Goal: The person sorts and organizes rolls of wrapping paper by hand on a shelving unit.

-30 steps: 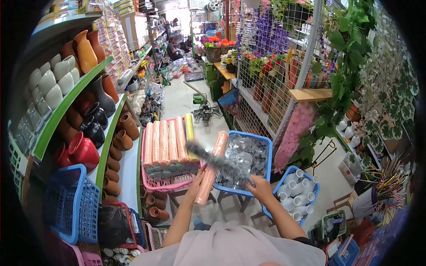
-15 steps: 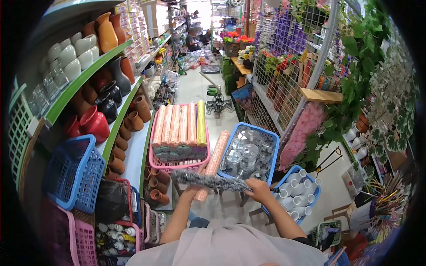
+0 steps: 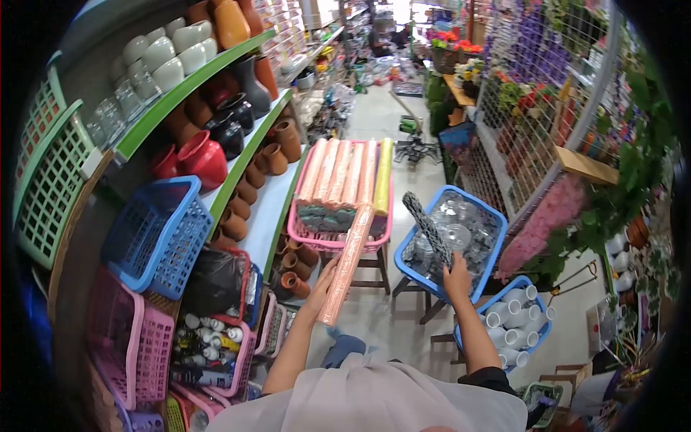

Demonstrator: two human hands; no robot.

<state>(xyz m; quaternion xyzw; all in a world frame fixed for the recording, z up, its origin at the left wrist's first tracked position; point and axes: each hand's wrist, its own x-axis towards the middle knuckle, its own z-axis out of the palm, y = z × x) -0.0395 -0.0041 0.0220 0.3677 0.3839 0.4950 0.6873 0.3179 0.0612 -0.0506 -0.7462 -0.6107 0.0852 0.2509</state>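
Note:
My left hand [image 3: 319, 289] is closed on a long peach-coloured wrapped roll [image 3: 347, 263], gripping it near its lower end. The roll slants up and away, and its far end overlaps the pink basket [image 3: 338, 243]. In that basket lie several similar peach rolls [image 3: 335, 173], a yellow roll [image 3: 383, 176] and darker grey-green bundles beneath them. In my right hand [image 3: 456, 279] is a dark grey, fluffy duster [image 3: 427, 225], tilted up to the left. It extends over the blue basket [image 3: 502, 227] of clear glass-like containers [image 3: 456, 236]; its handle is mostly hidden by my fingers.
At the left, shelves hold clay pots [image 3: 286, 140], red vases [image 3: 204, 158] and pale cups [image 3: 167, 74]. A blue basket [image 3: 541, 333] of white vases stands low on the right, beside a wire rack [image 3: 533, 144] with artificial flowers. Another person [image 3: 377, 43] is far down the aisle.
The grey duster has left its crosswise position over the roll and swung right, now pointing away. My left hand has raised the peach roll against the pink basket. The camera view has turned left.

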